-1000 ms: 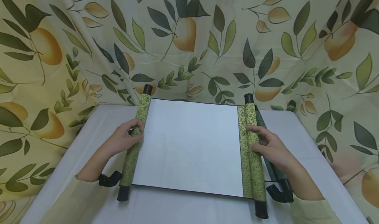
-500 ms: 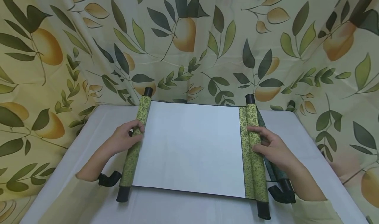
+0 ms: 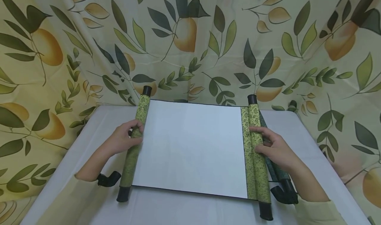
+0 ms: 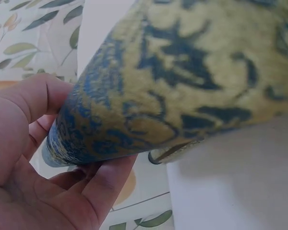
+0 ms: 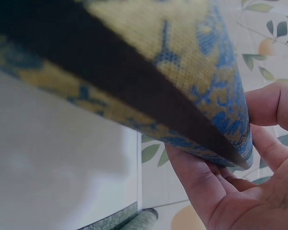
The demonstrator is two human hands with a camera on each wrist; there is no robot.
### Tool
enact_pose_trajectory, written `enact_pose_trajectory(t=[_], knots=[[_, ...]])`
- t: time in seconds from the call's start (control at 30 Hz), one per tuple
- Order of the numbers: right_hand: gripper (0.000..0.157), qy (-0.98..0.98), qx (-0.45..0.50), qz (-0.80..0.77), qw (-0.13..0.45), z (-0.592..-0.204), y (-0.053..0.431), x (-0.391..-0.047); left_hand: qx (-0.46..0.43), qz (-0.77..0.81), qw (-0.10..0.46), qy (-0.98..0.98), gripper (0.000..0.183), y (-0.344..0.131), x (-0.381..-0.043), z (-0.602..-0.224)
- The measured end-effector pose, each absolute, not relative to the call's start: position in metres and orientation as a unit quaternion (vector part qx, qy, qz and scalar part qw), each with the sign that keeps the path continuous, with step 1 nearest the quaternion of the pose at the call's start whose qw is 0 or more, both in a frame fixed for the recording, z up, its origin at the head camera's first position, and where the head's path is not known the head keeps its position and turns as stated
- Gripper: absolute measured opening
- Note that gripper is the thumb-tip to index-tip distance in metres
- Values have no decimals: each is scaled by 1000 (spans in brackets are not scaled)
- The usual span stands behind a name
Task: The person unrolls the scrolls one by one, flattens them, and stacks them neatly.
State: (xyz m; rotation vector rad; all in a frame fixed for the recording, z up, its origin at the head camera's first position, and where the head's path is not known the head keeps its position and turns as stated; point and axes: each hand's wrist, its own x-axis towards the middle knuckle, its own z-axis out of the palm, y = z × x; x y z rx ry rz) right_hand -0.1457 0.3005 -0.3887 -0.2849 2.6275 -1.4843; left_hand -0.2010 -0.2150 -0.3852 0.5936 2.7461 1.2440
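1. Scroll (image 3: 190, 147): a hand scroll, laid flat and partly unrolled across the middle of the table (image 3: 74, 152). A blank white sheet is shown between two rolled ends, edged along its near and far sides by a thin dark line.
2. Left roll (image 3: 134, 149): a cylinder covered in yellow-green brocade with a darker leaf pattern, finished with black end knobs at the near and far tips. It is set slightly slanted, its far end lying further right than its near end.
3. Right roll (image 3: 259, 159): the same brocade and black knobs, with a flat brocade strip lying just beside it on the sheet side. A dark green band (image 3: 275, 168) is seen along its outer side, under the hand.
4. Left hand (image 3: 123, 139): fingers and thumb are curled round the left roll near its middle; in the left wrist view the fingers (image 4: 105, 184) are seen cupped beneath the cloth.
5. Right hand (image 3: 275, 149): the right roll is gripped from the outer side, fingers over the top and close together.
6. Table: a white surface, the scroll resting on it.
7. Backdrop (image 3: 190, 36): a cream cloth printed with dark green leaves and orange fruit, hung behind the table and along both sides.
8. Sleeves (image 3: 315, 213): pale yellow, seen at both wrists.
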Motion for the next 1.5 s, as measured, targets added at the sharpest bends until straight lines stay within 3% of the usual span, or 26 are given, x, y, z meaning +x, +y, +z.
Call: enact_pose_trajectory(t=[0.4, 0.63, 1.3, 1.5], knots=[[63, 859, -91, -500, 61, -387, 300, -145, 180, 403, 37, 897, 14, -218, -199, -383], [62, 866, -88, -488, 57, -386, 300, -145, 162, 411, 48, 896, 26, -219, -200, -385], [63, 874, -76, -476, 57, -390, 303, -145, 153, 378, 34, 913, 11, -223, -201, -384], [63, 871, -78, -482, 58, -391, 303, -145, 139, 375, 44, 915, 19, -225, -202, -386]])
